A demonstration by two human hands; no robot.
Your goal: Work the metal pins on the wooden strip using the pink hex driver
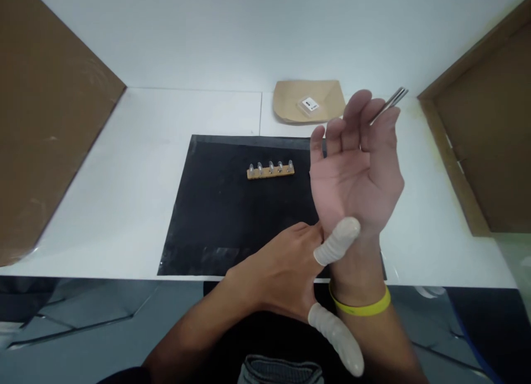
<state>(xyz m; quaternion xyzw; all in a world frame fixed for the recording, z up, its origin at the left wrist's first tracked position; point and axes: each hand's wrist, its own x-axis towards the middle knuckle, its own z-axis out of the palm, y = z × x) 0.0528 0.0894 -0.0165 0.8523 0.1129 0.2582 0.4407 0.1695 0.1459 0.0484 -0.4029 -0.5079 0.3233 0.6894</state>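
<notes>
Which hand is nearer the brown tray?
Right. The right hand is just below and right of the brown tray in the picture; the left hand is much farther below it, nearer the wearer's body.

Soft, cool light falls evenly on the white wall [199,35] and worktop [133,151], its source out of view, while the floor [103,353] is dimmer. Faint glare dulls the black mat [207,207]; wide-angle distortion slants the 2 brown side panels [45,118], and fine print on the label [310,103] is too soft to read.
</notes>
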